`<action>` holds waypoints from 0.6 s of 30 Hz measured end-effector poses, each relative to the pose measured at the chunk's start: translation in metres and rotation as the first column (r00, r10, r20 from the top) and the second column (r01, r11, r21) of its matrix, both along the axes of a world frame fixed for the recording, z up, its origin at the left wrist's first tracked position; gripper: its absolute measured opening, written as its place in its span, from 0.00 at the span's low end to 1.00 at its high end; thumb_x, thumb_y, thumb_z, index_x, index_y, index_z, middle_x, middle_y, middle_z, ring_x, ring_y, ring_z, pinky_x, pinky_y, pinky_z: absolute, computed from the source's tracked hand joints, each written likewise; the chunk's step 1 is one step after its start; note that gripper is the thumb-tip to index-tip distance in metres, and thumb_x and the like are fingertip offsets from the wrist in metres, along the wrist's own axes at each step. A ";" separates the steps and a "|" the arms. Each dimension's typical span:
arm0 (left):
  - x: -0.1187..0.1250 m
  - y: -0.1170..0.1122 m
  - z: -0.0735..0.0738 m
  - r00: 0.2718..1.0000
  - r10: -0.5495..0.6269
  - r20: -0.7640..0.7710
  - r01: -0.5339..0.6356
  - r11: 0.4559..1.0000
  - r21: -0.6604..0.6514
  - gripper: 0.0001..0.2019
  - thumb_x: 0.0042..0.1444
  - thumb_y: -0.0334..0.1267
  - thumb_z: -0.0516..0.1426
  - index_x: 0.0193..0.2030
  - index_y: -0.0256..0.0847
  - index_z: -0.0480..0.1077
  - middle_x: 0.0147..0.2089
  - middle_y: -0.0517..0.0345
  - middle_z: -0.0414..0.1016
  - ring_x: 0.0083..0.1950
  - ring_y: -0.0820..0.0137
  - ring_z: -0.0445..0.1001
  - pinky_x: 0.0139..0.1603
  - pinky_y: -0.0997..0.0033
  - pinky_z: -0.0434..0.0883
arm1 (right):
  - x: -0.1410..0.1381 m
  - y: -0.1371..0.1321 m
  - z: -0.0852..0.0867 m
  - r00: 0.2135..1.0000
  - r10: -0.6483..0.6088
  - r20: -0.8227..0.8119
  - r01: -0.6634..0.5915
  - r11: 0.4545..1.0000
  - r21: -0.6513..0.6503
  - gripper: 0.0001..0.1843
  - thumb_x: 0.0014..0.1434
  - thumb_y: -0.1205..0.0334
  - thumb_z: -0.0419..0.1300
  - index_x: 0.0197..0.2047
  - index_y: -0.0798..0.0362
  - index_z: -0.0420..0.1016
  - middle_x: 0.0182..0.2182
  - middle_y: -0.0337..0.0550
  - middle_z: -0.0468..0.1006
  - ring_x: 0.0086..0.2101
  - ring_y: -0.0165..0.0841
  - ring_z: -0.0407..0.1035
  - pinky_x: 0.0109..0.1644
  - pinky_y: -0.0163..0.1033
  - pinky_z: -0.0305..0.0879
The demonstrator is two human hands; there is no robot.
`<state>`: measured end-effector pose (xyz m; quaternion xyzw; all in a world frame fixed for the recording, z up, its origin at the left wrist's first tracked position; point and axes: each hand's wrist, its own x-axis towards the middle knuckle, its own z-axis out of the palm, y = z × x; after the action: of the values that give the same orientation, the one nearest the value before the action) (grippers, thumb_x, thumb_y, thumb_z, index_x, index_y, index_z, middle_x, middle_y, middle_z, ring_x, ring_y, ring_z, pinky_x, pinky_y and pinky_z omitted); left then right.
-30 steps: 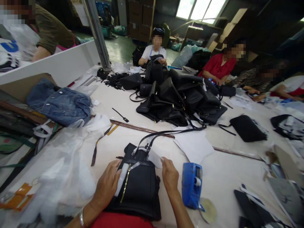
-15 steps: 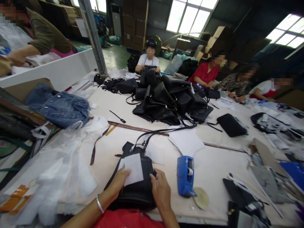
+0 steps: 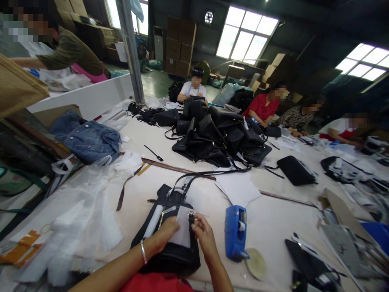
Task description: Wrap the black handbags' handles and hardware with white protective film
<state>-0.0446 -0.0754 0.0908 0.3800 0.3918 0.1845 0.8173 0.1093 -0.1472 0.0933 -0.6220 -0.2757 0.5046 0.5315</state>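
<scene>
A black bag [image 3: 170, 247] lies flat on the table right in front of me, its long strap [image 3: 206, 174] trailing away. A white sheet of paper [image 3: 184, 231] rests on its front. My left hand [image 3: 165, 235] presses on the paper's left edge with curled fingers. My right hand [image 3: 204, 233] pinches the small metal buckle [image 3: 191, 213] at the paper's top right corner. A white wrapped strip [image 3: 152, 221] runs along the bag's left side.
A blue tape dispenser [image 3: 234, 232] stands just right of the bag. White sheets [image 3: 238, 188] lie beyond it, a pile of black bags [image 3: 219, 136] mid-table, clear plastic [image 3: 73, 211] and a denim garment [image 3: 88, 138] to the left. Several people sit along the far edge.
The camera tilted upward. The paper slid down the bag's front, and my right hand came up from the bag's edge to pinch the buckle. My left hand stayed on the paper.
</scene>
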 end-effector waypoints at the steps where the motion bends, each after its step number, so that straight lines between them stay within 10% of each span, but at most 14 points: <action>1: 0.006 -0.003 0.002 0.999 -0.006 0.033 0.006 1.000 -0.004 0.20 0.44 0.30 0.53 0.46 0.35 0.72 0.32 0.56 0.77 0.29 0.67 0.71 0.33 0.69 0.67 | 0.001 0.002 0.002 1.000 0.007 0.007 -0.007 1.000 0.019 0.22 0.49 0.54 0.63 0.47 0.53 0.73 0.24 0.36 0.72 0.22 0.28 0.60 0.24 0.32 0.52; 11: 0.031 -0.018 0.022 0.985 0.068 0.161 -0.065 0.998 -0.020 0.21 0.47 0.31 0.56 0.50 0.36 0.71 0.40 0.53 0.79 0.40 0.63 0.75 0.45 0.65 0.68 | 0.018 0.004 0.005 0.988 0.098 0.116 -0.102 0.994 0.031 0.21 0.52 0.55 0.62 0.49 0.51 0.73 0.21 0.33 0.65 0.24 0.30 0.60 0.29 0.35 0.56; 18: 0.032 -0.029 0.010 0.971 0.231 0.064 -0.210 0.948 -0.239 0.21 0.43 0.29 0.56 0.47 0.34 0.72 0.34 0.51 0.79 0.35 0.62 0.77 0.38 0.65 0.71 | 0.018 0.005 0.005 0.993 0.039 0.116 -0.046 0.997 0.058 0.16 0.51 0.59 0.62 0.45 0.49 0.71 0.33 0.39 0.75 0.33 0.34 0.66 0.38 0.37 0.62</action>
<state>-0.0122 -0.1042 0.1009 0.2275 0.4130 0.2450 0.8471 0.1276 -0.1424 0.0979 -0.6274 -0.3341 0.4708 0.5226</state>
